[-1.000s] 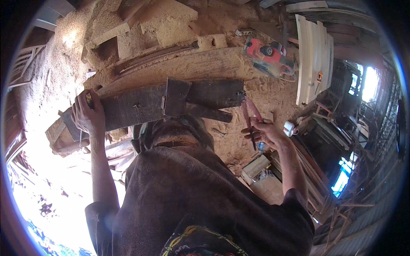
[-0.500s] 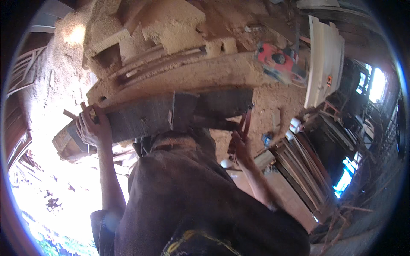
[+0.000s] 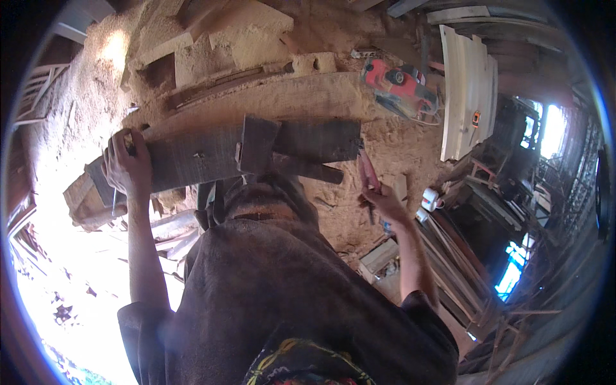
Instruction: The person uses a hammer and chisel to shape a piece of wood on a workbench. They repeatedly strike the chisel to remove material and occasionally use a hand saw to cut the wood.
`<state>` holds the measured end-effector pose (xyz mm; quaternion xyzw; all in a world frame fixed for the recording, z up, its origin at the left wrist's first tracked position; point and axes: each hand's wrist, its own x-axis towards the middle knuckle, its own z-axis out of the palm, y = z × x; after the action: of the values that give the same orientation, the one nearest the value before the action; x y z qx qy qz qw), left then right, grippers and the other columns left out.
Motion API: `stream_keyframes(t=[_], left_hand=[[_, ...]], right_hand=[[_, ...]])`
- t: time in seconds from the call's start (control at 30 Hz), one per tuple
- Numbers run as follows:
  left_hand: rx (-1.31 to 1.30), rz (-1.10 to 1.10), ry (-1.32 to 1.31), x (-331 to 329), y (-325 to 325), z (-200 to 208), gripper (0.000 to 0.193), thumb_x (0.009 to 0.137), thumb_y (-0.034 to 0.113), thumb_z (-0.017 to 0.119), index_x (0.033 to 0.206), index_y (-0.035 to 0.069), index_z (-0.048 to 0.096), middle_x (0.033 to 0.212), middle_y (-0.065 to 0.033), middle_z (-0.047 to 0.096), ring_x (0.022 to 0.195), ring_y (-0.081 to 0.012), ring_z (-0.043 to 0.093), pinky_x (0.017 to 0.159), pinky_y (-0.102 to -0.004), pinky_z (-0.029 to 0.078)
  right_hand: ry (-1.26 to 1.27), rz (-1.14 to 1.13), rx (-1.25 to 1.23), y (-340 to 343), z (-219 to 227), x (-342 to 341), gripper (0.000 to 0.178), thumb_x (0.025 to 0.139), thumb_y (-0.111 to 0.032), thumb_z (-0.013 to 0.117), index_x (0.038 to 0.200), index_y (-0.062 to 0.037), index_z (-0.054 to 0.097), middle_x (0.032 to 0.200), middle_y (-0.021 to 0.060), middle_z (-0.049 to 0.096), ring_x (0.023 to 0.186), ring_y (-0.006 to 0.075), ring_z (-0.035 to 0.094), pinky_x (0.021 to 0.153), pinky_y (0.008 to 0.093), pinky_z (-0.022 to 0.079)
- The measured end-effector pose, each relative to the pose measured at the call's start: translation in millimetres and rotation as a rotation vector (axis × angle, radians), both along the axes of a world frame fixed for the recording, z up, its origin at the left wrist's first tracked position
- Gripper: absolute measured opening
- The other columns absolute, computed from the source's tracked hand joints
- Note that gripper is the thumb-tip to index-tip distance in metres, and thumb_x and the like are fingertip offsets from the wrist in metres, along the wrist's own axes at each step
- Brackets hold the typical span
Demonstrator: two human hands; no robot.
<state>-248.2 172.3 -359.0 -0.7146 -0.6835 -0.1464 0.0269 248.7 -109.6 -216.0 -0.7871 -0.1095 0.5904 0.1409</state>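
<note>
The board (image 3: 208,157) lay crosswise before the person (image 3: 289,289), probably stiff and fairly heavy, best held by its ends. The left hand (image 3: 129,162) clasped one end; the right hand (image 3: 387,205) was wrapped around the pincers (image 3: 367,170) near the other.

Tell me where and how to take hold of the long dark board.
Probably near the left end of the long dark board, where the left hand lies, from the near side: a long edge runs crosswise there, and the short dark crosspiece sits further right.
</note>
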Motion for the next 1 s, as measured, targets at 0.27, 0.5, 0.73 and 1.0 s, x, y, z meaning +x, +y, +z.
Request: stream_keyframes(t=[0.27, 0.5, 0.73, 1.0], left_hand=[[-0.041, 0.016, 0.000, -1.0, -0.1, -0.3, 0.018, 0.100, 0.039, 0.069, 0.107, 0.022, 0.070, 0.102, 0.0016, 0.077, 0.101, -0.0193, 0.073, 0.085, -0.0392, 0.053], [-0.045, 0.036, 0.000, 1.5, -0.4, 2.9, 0.016, 0.100, 0.037, 0.069, 0.105, 0.022, 0.071, 0.101, 0.0029, 0.076, 0.098, -0.0190, 0.073, 0.084, -0.0387, 0.053], [-0.002, 0.010, -0.019, -0.4, -1.2, 1.6, 0.015, 0.098, 0.035, 0.071, 0.105, 0.022, 0.072, 0.100, 0.0028, 0.076, 0.096, -0.0187, 0.073, 0.084, -0.0383, 0.053], [-0.031, 0.027, -0.007, 0.6, -1.0, 4.0, 0.017, 0.097, 0.036, 0.072, 0.106, 0.022, 0.072, 0.101, 0.0026, 0.076, 0.096, -0.0190, 0.073, 0.085, -0.0386, 0.052]], right_hand=[[-0.805, 1.254, -0.206, 79.8, 68.0, 26.2, 0.061, 0.098, -0.020, 0.066, 0.155, -0.0119, 0.047, 0.110, 0.0210, 0.068, 0.102, 0.0426, 0.070, 0.091, 0.0538, 0.056], [-0.829, 1.437, -0.281, 107.7, 74.1, 32.1, 0.072, 0.094, -0.021, 0.069, 0.160, -0.0122, 0.040, 0.128, 0.0291, 0.060, 0.108, 0.0495, 0.067, 0.096, 0.0548, 0.055], [-0.766, 1.456, -0.323, 132.5, 76.6, 28.3, 0.071, 0.090, -0.020, 0.069, 0.155, -0.0071, 0.045, 0.126, 0.0272, 0.062, 0.114, 0.0460, 0.066, 0.099, 0.0552, 0.054], [-0.776, 1.730, -0.324, 143.5, 75.5, 32.9, 0.062, 0.093, -0.026, 0.069, 0.147, -0.0024, 0.051, 0.114, 0.0254, 0.069, 0.105, 0.0428, 0.071, 0.093, 0.0564, 0.056]])
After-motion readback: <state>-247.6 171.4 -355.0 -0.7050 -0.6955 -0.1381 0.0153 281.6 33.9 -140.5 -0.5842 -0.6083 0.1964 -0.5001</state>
